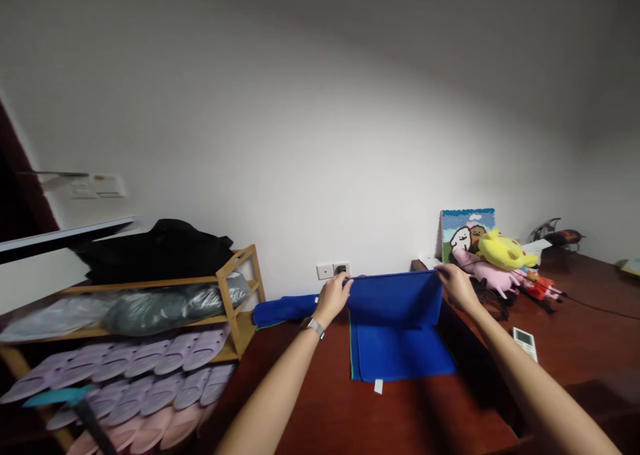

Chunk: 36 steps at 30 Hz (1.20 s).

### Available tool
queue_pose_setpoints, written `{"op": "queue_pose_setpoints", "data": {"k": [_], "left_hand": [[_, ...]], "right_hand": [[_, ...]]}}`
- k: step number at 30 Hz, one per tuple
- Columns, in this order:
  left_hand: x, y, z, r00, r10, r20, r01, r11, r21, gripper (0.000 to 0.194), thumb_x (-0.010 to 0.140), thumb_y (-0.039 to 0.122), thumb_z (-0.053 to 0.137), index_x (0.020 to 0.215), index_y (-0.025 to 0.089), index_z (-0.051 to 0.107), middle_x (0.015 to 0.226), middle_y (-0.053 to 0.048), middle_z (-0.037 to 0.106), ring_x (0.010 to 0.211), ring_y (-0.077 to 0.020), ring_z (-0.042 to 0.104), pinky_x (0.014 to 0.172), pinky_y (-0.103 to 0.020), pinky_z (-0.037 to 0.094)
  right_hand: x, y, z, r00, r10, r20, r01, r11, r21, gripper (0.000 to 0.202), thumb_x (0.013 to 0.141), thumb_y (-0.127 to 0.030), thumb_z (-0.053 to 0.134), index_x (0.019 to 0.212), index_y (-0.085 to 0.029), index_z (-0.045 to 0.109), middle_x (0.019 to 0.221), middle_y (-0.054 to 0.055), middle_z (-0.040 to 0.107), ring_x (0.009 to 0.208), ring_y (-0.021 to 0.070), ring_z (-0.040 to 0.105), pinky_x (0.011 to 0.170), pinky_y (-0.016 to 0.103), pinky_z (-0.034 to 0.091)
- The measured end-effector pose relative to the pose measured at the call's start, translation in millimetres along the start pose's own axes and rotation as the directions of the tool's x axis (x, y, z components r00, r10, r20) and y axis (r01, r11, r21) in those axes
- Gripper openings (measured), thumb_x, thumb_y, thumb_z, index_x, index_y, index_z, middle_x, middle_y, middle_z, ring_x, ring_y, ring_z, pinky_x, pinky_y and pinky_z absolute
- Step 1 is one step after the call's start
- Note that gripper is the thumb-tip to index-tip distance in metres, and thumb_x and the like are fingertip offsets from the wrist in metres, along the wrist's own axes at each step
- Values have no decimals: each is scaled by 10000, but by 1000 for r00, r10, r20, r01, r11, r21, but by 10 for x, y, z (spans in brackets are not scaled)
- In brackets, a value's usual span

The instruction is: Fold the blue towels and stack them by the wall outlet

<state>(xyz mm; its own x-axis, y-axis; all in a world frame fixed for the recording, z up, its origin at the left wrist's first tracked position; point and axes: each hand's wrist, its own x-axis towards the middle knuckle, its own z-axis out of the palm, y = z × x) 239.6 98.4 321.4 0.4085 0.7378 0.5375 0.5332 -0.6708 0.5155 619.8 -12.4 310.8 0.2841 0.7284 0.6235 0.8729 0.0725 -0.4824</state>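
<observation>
A blue cloth (405,351) with a green-stitched left edge lies partly flat on the reddish-brown wooden tabletop (320,408). Its far part is lifted upright between my hands. My left hand (335,297) pinches the raised top-left corner, and a silver watch band is on that wrist. At the top-right corner, my right hand (456,287) pinches the same cloth. A small white tag (379,386) sticks out from the near edge. Left of my left hand, another blue cloth (285,310) rests folded near the wall.
A wooden shoe rack (240,331) on the left bears lilac slippers (205,348), plastic-wrapped items and a black bag (160,251). Plush toys (500,249), a dog picture (468,231) and a white remote (525,343) are on the right. A wall socket (325,271) sits behind the cloth.
</observation>
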Motion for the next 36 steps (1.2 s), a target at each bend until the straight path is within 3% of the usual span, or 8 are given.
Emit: {"op": "queue_pose_setpoints", "data": {"k": [4,7,12,17,21,26,32,36], "left_hand": [[-297,-211,478,999,-9,38,7,998,55,261,1042,323,439,1142,203,648,1004,-90,736,899,-209,718,790,-307,499],[-804,-347,929,995,-23,97,13,994,105,224,1023,260,445,1062,230,664,1063,-106,730,972,-237,712,834,-331,511],[-1647,-637,1666,977,-65,203,21,977,213,184,891,107,561,859,250,672,895,-69,743,836,-245,730,758,-332,536],[-1953,-978,1976,989,12,146,-58,947,317,225,920,101,542,975,267,684,1069,-30,749,981,-215,712,900,-334,545],[-1872,-1006,1898,994,88,63,-102,957,271,234,985,176,481,954,270,693,968,-21,757,899,-201,725,850,-320,569],[-1479,-819,1579,993,108,-51,-97,978,182,305,1044,290,394,1024,275,698,960,-40,779,854,-208,755,767,-303,598],[-774,-241,703,958,115,-263,-129,991,-35,296,1047,384,428,1086,236,681,1049,-74,763,872,-205,753,806,-335,608],[-451,120,149,966,81,-247,-107,990,-95,267,1011,426,517,1067,237,696,917,-34,763,686,-164,720,727,-304,578]], "right_hand": [[-324,322,404,997,81,-12,-81,997,-1,408,909,-282,390,1158,-168,692,1226,133,706,1179,235,635,1108,387,438],[-902,550,767,985,170,21,-170,985,-9,411,871,-256,372,1093,-192,712,1185,139,721,1148,256,666,1088,421,474],[-1824,917,1272,953,287,102,-287,958,-15,310,756,-245,424,817,-280,727,934,116,764,940,298,748,910,431,597],[-2151,1291,1502,951,278,133,-290,954,79,281,758,-306,496,887,-233,735,1054,130,756,1049,287,726,977,399,562],[-2048,1322,1419,971,200,127,-213,972,96,334,850,-357,456,975,-223,735,1115,120,734,1050,263,714,966,371,551],[-1639,940,1060,991,117,58,-118,993,17,382,942,-385,388,1081,-245,716,1158,87,724,1014,255,713,862,367,570],[-1000,311,279,993,25,-112,-22,999,30,382,970,-399,405,1159,-230,691,1175,91,718,1037,241,694,929,376,538],[-663,84,-181,991,-30,-133,38,998,55,345,913,-407,503,1101,-212,717,1099,92,741,986,235,696,934,363,531]]}}
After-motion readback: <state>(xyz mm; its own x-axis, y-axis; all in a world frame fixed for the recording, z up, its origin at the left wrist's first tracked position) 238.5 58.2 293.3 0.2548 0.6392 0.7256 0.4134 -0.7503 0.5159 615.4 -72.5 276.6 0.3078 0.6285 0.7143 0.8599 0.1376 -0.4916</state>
